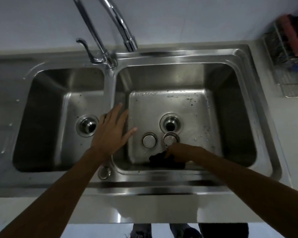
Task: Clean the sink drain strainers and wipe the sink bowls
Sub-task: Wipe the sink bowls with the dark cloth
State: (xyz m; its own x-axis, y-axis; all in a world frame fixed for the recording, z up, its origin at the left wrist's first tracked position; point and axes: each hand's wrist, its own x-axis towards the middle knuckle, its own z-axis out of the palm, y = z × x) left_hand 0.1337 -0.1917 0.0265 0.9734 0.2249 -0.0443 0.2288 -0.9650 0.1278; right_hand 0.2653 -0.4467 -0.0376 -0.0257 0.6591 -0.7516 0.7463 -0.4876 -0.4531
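In the right bowl of the double stainless-steel sink (179, 55), two round metal drain strainers lie side by side on the floor just in front of the open right drain hole (170, 125), both lifted out of their seats: the left strainer (149, 139) lies clear, and the right strainer (170, 139) is touched at its near edge by the fingertips of the right hand (176, 152). That hand is curled down near a crumpled dark cloth (163, 159) bunched against the bowl's front wall; I cannot tell whether it is gripping the cloth, the strainer, or merely resting on them. The left hand (110, 131) is empty and spread flat, fingers apart, over the divider between the bowls, holding nothing. The left drain hole (87, 125) is open as well. Dark specks and water droplets dot the floor of the right bowl, thickest along the back and right edges, with a few in the left bowl. A curved chrome tap (117, 23) rises behind the divider, and no water is running that I can see. A wire rack (286, 48) with a reddish cloth stands on the worktop at far right. My reading is that the job is at an early to middle stage: the strainers are out, but the bowls remain to be wiped and the strainers put back.
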